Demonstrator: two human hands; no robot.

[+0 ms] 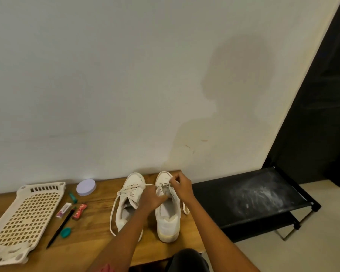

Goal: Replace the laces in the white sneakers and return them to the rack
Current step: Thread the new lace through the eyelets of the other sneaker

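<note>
Two white low-top leather sneakers stand side by side on the wooden desk [98, 250], toes toward the pale wall. The left sneaker [129, 195] carries a loose white lace [114, 211] whose ends trail down its outer side onto the desk. The right sneaker [168, 216] is being laced. The left hand [150, 198] rests over the gap between the two shoes, its grip closed on a strand of the right sneaker's lace [161, 188]. The right hand [182, 186] sits above the toe end of the eyelets, fingers curled, pinching the same lace. One lace end [185, 207] lies on the desk beside that shoe.

The black two-tier shoe rack [249, 195] stands just right of the desk. Left of the sneakers lie a cream perforated plastic tray [26, 214], a round lilac lid [86, 187] and a black pencil [60, 227].
</note>
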